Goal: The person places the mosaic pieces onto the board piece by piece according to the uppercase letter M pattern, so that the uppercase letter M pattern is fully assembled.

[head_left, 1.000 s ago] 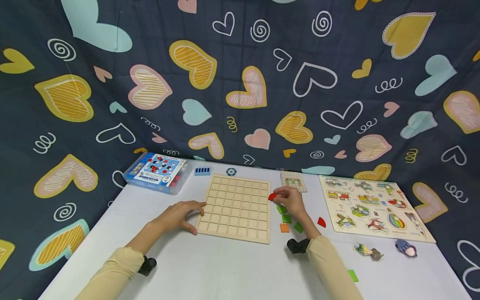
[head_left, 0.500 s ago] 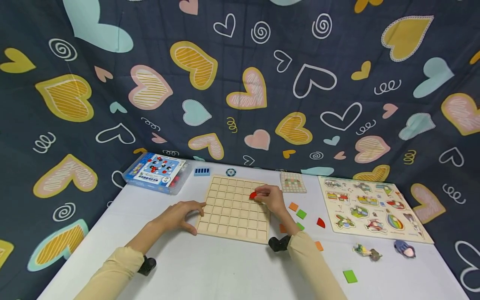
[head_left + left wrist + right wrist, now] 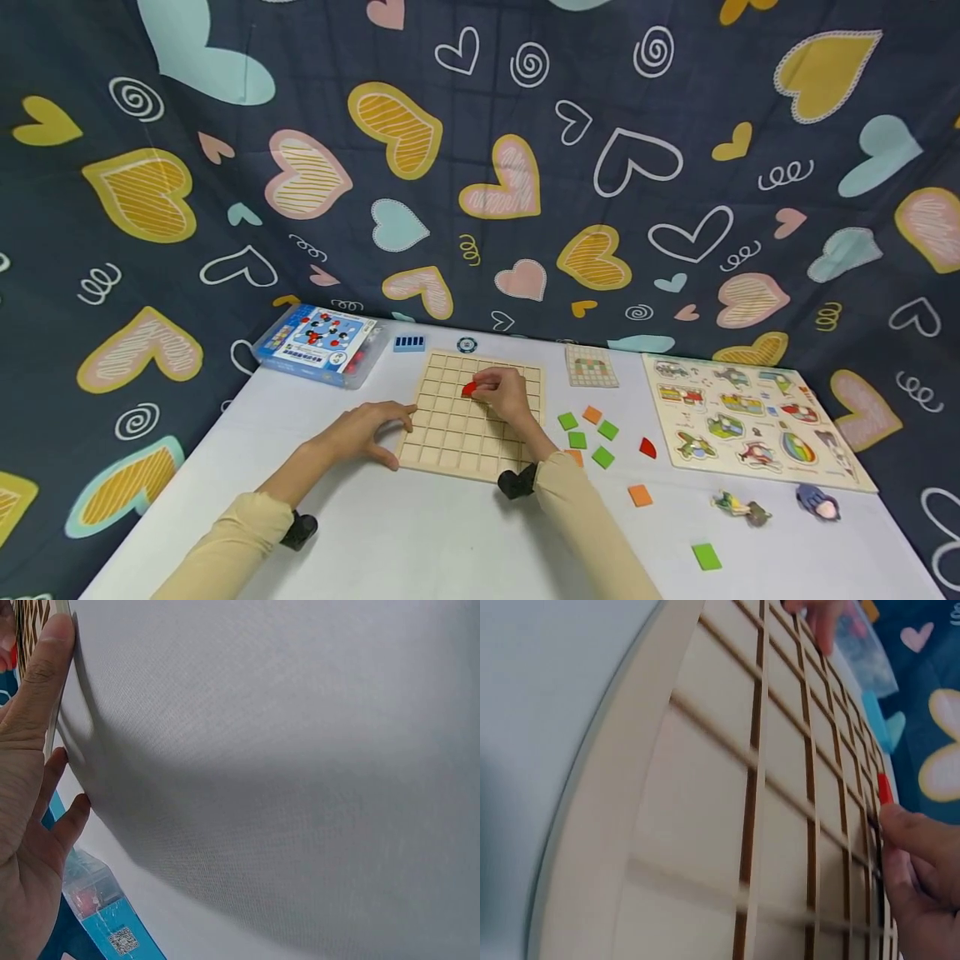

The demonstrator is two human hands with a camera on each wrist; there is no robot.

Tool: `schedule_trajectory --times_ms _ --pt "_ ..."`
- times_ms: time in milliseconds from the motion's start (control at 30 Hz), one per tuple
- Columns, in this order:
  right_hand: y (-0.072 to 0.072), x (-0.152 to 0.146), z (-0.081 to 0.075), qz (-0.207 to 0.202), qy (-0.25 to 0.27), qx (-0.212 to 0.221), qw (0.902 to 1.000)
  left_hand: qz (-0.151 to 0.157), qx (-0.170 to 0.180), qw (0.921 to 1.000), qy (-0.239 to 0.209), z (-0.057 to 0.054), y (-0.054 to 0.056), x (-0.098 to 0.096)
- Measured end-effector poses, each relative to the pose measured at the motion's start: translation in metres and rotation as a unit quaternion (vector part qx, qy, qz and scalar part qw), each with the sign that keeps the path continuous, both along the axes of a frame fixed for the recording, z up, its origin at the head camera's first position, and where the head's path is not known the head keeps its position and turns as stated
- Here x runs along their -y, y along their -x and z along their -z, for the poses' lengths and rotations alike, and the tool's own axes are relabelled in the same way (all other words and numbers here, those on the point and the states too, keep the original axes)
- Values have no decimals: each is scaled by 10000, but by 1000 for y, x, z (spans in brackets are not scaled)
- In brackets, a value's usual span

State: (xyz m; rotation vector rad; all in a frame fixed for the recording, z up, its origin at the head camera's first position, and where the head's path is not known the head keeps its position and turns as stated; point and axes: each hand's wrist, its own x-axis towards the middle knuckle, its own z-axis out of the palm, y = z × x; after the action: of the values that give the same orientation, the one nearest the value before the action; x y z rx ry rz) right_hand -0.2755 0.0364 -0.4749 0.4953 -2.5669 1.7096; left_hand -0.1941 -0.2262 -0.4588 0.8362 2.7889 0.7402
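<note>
My right hand (image 3: 506, 395) pinches a red quarter-circle tile (image 3: 469, 389) between thumb and fingertips over the upper middle of a square wooden grid board (image 3: 480, 474). In the right wrist view the red tile (image 3: 885, 789) sticks out past the fingertips, close above the grid; whether it touches the board cannot be told. At the board's left edge rests my left hand (image 3: 367, 432), its thumb and fingers spread along the side. The left wrist view shows the left thumb (image 3: 43, 679) against the board's rim.
Several green tiles (image 3: 577, 440) and orange tiles (image 3: 640, 496) lie right of the board, with another red tile (image 3: 648, 447). A pattern card (image 3: 591, 367), a picture puzzle board (image 3: 757, 421) and small figures (image 3: 741, 507) are farther right. A boxed kit (image 3: 318, 343) stands back left.
My right hand has carried the red tile leftward from beside the board's right edge to over its upper middle, uncovering the green and orange tiles. The left hand stays at the board's edge.
</note>
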Motion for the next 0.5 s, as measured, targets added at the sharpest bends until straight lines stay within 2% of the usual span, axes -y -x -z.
schedule_trajectory --times_ms 200,400,500 --pt "0 17 1 88 164 13 9998 79 7 9999 -83 -1 0 -1" --pt "-5 32 4 -2 236 -97 9997 37 15 10000 -86 -1 -2 0" --pt "-6 37 4 84 314 -64 9995 21 0 10000 -78 0 -2 1"
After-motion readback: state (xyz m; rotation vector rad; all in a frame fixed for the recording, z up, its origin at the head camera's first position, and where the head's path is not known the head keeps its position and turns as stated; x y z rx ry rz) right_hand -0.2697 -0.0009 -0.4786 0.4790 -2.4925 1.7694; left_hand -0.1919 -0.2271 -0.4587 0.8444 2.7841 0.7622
